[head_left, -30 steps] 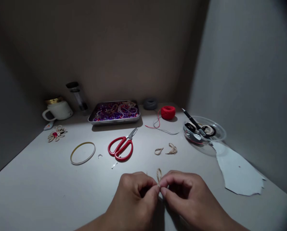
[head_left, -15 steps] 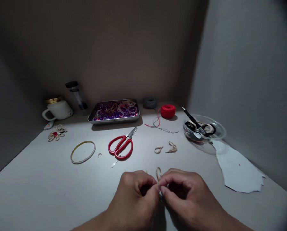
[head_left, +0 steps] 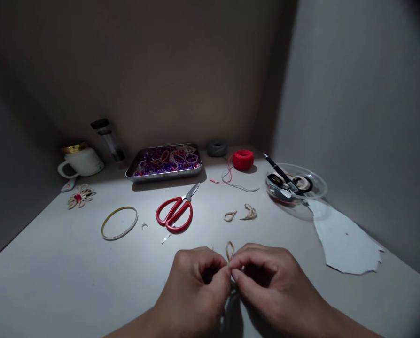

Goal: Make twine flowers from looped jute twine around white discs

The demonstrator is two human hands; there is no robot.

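Between my fingertips stands a small loop of tan twine [head_left: 229,250], its lower end hidden by the fingers. My left hand [head_left: 199,291] pinches the twine from one side, thumb against forefinger. My right hand [head_left: 269,286] pinches it from the other, so the fingertips of both hands meet. Just beyond the hands lie a separate twine loop [head_left: 230,216] and a small bunch of twine loops [head_left: 249,212]. Red-handled scissors [head_left: 176,211] rest farther left, blades pointing away to the right.
A bangle [head_left: 119,223] and a twine flower [head_left: 81,196] lie left. Behind stand a mug [head_left: 85,162], a dark-capped tube [head_left: 108,141], a bead tray [head_left: 164,177], grey yarn [head_left: 217,148] and red yarn [head_left: 243,160]. Right are a clear bowl [head_left: 321,185] and white paper [head_left: 347,244].
The whole view has shifted slightly, so the table things sit a little farther left. Both hands keep their pinch on the twine loop.
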